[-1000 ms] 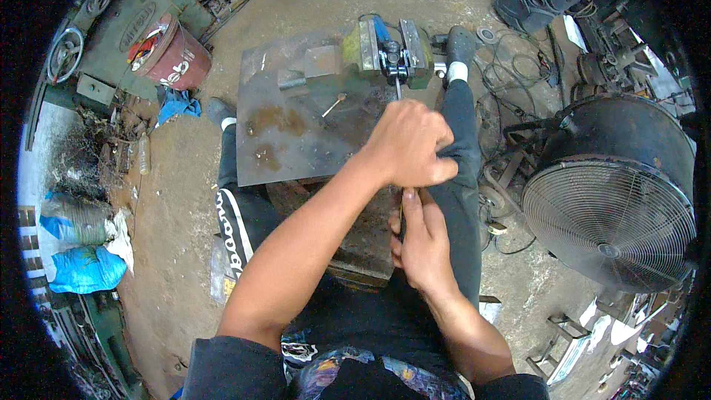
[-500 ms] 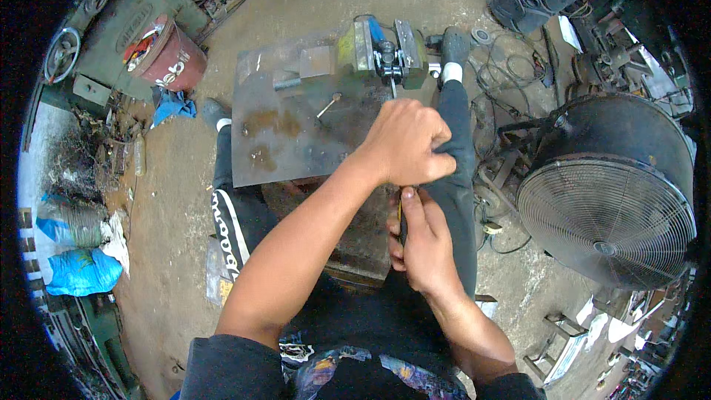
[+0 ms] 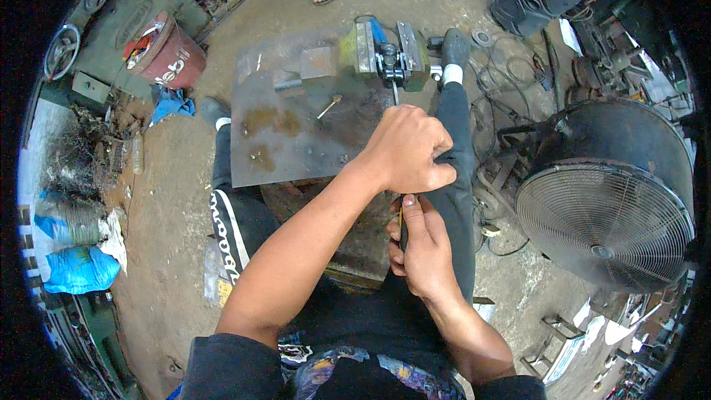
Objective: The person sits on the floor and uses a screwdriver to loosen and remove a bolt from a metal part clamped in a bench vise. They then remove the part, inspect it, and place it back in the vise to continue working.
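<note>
"What's standing at the bench's far right corner?"
"A vise. Left hand and right hand are curling tightly around a slim-shafted tool crossing the near edge."
"Risk?"
"Skewed pushing could be making it slip, scraping knuckles."

Bold white letters stand on the side of the dark red bucket, set aslant and only partly in sight as they curve round its wall. Large pale lettering runs lengthwise along the dark left trouser leg, beside a curving white stripe. On the casing of the green machine, an oval plate bears characters too blurred and small to make out.
</note>
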{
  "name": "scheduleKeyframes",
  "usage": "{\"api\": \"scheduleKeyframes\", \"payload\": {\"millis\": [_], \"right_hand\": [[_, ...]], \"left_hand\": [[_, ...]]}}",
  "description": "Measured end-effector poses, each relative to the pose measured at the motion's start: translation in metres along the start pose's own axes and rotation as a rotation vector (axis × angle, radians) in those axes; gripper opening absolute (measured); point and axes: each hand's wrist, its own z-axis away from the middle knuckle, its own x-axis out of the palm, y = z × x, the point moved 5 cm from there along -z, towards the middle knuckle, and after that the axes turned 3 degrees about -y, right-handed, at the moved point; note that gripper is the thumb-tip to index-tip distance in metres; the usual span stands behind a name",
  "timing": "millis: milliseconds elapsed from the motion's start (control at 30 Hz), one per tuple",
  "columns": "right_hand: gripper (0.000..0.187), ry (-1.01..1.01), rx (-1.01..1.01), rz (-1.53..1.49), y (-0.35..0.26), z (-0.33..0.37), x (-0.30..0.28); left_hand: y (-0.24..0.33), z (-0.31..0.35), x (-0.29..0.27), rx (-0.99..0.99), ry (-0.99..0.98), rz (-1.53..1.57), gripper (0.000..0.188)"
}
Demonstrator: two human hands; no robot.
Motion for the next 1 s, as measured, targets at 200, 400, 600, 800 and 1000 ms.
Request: {"api": "scheduleKeyframes", "payload": {"millis": [200, 400, 600, 800, 1000], "right_hand": [[0.034, 0.017, 0.099, -0.019, 0.005, 0.004, -0.001], [0.031, 0.002, -0.032, -0.017, 0.005, -0.001, 0.001], [0.031, 0.008, -0.132, 0.042, 0.0, 0.0, 0.0], [0.031, 0.044, -0.082, 0.055, 0.008, -0.006, -0.003], [0.03, -0.003, -0.18, 0.063, 0.004, -0.008, -0.005]], "left_hand": [[0.003, 0.002, 0.004, 0.011, -0.079, 0.037, 0.034], [0.003, 0.002, 0.001, 0.002, -0.024, -0.009, 0.035], [0.004, 0.001, -0.002, -0.053, 0.008, -0.06, 0.033], [-0.003, 0.0, 0.006, -0.052, -0.084, -0.089, 0.032], [0.0, 0.002, 0.008, -0.027, -0.103, -0.201, 0.033]]}}
